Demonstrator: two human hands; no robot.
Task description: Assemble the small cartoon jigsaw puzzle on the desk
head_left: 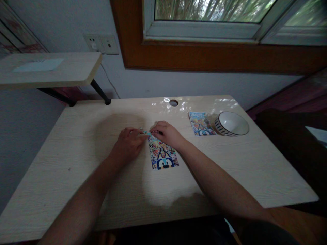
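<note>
A colourful jigsaw puzzle [165, 154] with a blue cartoon dog's face lies flat on the table, its top end partly hidden by my hands. My left hand [129, 143] is at its upper left corner, fingers bent and closed on the edge there. From the right, my right hand [165, 132] reaches over the top part, thumb and fingers pinched together. Whatever is between those fingertips is too small and dark to make out. Farther right lies a picture card [201, 124] with a similar dog's face, beside a white bowl [232, 124] with dark stripes outside.
The pale wooden table [76, 183] has a round cable hole [174, 102] near its back edge. At the left back, a raised shelf [76, 69] on black legs carries a sheet of paper [38, 65]. Behind are wall sockets [100, 44] and a wood-framed window [204, 30].
</note>
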